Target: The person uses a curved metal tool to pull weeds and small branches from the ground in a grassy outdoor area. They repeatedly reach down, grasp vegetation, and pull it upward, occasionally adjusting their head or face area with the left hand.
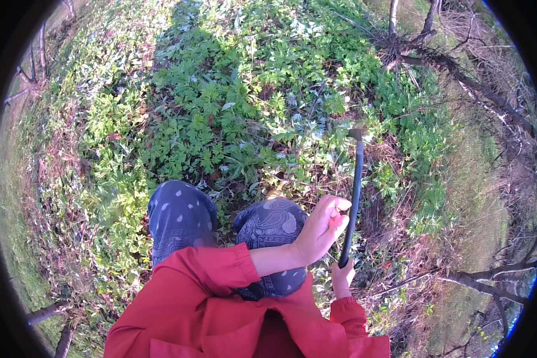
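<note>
My right hand (343, 274) grips the lower end of a long dark handle of a hand tool, possibly a small hoe or sickle (357, 179). The tool points away from me, its short metal head (356, 134) over the green leaves. My left hand (322, 228) reaches across my right knee, close to the left of the handle. Its thumb and fingers are bent towards each other; whether something small is between them cannot be made out. Low leafy plants (206, 98) spread before my knees.
My knees in blue patterned trousers (181, 215) are bent at the plants' edge. Bare branches (465, 80) lie or stand at the upper right, with more branches (487, 284) at the lower right. Dry stems (385, 237) cover ground right of the tool.
</note>
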Demonstrator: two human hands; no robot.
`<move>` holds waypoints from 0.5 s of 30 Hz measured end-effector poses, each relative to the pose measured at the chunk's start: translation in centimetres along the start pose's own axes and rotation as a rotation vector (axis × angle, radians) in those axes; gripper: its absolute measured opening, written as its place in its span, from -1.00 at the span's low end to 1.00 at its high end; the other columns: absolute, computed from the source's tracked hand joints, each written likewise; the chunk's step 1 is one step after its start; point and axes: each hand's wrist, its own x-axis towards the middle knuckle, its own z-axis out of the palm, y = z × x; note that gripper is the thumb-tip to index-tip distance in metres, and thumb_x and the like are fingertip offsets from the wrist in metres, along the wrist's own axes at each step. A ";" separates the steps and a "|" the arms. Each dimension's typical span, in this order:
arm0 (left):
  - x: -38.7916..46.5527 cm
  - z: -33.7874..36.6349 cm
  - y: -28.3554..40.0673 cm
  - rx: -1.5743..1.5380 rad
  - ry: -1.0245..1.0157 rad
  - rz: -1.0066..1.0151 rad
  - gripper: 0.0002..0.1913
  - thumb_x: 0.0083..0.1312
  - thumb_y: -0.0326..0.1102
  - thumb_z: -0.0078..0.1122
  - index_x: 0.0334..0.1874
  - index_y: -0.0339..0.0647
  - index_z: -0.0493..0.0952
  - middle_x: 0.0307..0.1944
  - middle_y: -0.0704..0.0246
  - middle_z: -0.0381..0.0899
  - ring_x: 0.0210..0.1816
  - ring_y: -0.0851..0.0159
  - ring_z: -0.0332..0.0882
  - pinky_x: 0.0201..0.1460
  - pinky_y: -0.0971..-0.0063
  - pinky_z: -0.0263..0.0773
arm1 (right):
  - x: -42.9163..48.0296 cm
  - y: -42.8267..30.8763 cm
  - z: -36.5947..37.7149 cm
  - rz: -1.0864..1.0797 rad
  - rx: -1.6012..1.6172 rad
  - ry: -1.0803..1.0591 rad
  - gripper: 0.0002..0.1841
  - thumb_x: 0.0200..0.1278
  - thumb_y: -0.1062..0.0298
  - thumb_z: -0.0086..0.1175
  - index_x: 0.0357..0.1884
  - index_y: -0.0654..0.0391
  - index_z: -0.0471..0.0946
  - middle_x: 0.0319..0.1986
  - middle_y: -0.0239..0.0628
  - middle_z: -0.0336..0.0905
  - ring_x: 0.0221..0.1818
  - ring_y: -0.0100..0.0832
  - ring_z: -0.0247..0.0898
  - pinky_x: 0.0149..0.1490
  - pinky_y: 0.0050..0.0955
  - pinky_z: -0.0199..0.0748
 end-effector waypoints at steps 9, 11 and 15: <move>0.3 -0.2 -1.0 -0.052 0.090 0.046 -0.76 0.34 -0.34 -0.01 0.00 -0.27 0.35 -0.16 0.34 0.34 -0.28 0.43 0.37 -0.23 0.59 0.34 | 21.0 -21.2 3.2 -0.477 -0.244 -0.054 -0.68 0.06 0.34 0.10 -0.16 0.20 0.31 -0.48 0.09 0.56 -0.36 0.10 0.53 -0.23 -0.03 0.48; 0.3 -0.2 -1.1 -0.048 0.089 0.029 -0.76 0.34 -0.35 -0.01 0.00 -0.26 0.36 -0.16 0.35 0.34 -0.28 0.44 0.37 -0.22 0.60 0.34 | 22.4 -23.4 4.1 -0.426 -0.381 -0.109 -0.70 0.08 0.39 0.06 -0.14 0.18 0.32 -0.36 0.07 0.57 -0.24 0.04 0.55 -0.10 -0.07 0.48; 0.7 0.0 -1.6 -0.111 0.081 -0.038 -0.77 0.34 -0.33 -0.01 -0.02 -0.27 0.37 -0.19 0.37 0.35 -0.30 0.45 0.34 -0.22 0.60 0.34 | 22.1 -18.2 3.3 -0.322 -0.564 -0.084 -0.70 0.11 0.41 0.04 -0.10 0.18 0.30 -0.33 0.03 0.58 -0.22 -0.03 0.57 -0.13 -0.16 0.51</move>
